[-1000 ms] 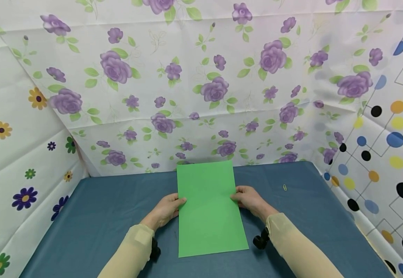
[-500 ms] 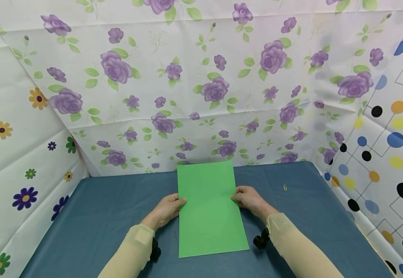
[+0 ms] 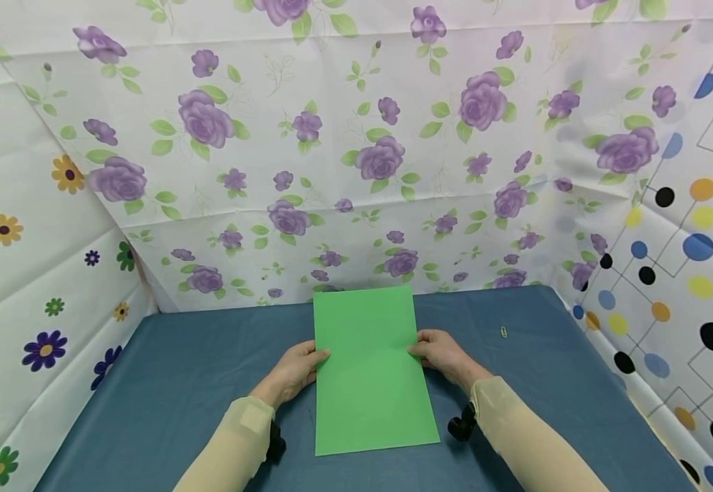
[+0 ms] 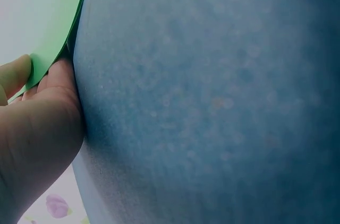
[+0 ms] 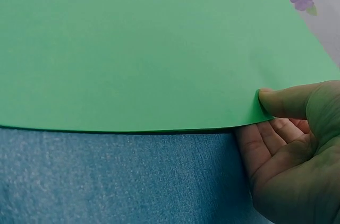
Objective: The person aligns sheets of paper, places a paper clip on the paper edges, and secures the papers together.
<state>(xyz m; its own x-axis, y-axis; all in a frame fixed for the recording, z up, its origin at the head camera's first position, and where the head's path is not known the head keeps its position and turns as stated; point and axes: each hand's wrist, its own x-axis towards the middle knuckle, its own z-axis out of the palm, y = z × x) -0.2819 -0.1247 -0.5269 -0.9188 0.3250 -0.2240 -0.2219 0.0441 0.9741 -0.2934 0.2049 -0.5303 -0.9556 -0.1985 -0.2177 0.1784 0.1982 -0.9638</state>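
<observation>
A flat green sheet of paper [image 3: 371, 376] stands lengthwise in the middle of the head view, its far end overlapping the flowered backdrop. My left hand [image 3: 291, 372] pinches its left edge, thumb on top and fingers underneath. On the opposite edge my right hand [image 3: 448, 355] pinches the sheet the same way. The right wrist view shows the right thumb [image 5: 292, 100] pressing a small dent into the paper, with the other fingers below it. In the left wrist view the left thumb [image 4: 16, 75] lies on the green surface; the fingertips beneath are hidden.
A small yellow paper clip [image 3: 504, 332] lies on the blue tablecloth [image 3: 208, 362] to the right of the sheet. A flowered cloth [image 3: 331, 171] hangs behind the table, with patterned cloths on both sides. Black wrist cameras [image 3: 462, 424] sit under the cuffs.
</observation>
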